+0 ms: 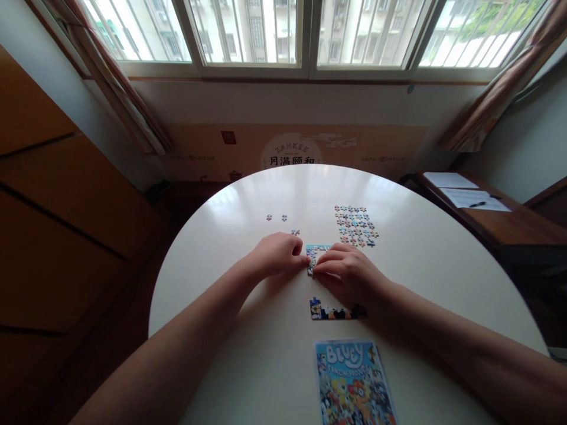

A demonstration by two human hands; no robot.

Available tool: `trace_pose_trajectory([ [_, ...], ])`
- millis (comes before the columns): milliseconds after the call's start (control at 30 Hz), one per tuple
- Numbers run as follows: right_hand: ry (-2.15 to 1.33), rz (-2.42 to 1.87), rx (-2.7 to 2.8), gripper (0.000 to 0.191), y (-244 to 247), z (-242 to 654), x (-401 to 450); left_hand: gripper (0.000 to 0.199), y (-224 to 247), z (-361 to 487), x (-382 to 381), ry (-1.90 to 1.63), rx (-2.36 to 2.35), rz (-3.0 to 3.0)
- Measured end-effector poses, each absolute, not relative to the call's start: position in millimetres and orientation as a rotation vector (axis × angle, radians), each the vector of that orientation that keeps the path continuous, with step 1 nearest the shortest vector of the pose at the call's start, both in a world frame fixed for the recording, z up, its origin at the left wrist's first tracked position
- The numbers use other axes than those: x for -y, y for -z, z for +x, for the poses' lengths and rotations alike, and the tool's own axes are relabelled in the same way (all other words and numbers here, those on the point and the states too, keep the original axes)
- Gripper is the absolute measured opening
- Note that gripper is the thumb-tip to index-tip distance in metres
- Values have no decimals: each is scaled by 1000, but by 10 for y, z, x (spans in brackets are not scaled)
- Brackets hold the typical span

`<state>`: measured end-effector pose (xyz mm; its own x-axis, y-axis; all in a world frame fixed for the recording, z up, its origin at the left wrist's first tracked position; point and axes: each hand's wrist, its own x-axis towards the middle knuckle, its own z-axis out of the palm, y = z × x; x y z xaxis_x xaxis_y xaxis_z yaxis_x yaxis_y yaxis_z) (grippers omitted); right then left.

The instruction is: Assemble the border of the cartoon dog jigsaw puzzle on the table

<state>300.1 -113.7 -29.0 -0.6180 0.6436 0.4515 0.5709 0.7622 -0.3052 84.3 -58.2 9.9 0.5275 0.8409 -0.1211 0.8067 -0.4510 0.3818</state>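
Note:
My left hand [283,252] is closed, its fingers curled and a fingertip touching the left edge of a partly joined jigsaw puzzle section [309,252]. Anything inside those curled fingers is hidden. From the right, my right hand [348,267] pinches a small puzzle piece [312,272] at the section's lower left end, and covers the section's right part. Nearer to me lies a joined bottom strip [330,313] of dark and blue pieces, with a gap between it and the upper section. A loose puzzle piece [295,232] sits just beyond my left hand.
Loose puzzle pieces [353,223] lie in rows at the back right of the white round table [212,260]. Two more pieces [284,218] are at the back left. A Bluey picture sheet [354,383] lies at the front. Papers [476,199] and pens rest on a side desk.

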Motion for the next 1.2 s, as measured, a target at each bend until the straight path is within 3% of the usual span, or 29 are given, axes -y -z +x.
trace_pose_trajectory([
  [633,-221,-1047,2502,16,189,2979,1172,34,-51,823,559,-113,-1349,2447],
  [833,-220,-1025,2510,19,224,2993,1177,45,-89,808,561,-62,-1286,2429],
  [1200,-152,-946,2446,19,175,3099,1174,40,-119,835,608,-16,-1361,2390],
])
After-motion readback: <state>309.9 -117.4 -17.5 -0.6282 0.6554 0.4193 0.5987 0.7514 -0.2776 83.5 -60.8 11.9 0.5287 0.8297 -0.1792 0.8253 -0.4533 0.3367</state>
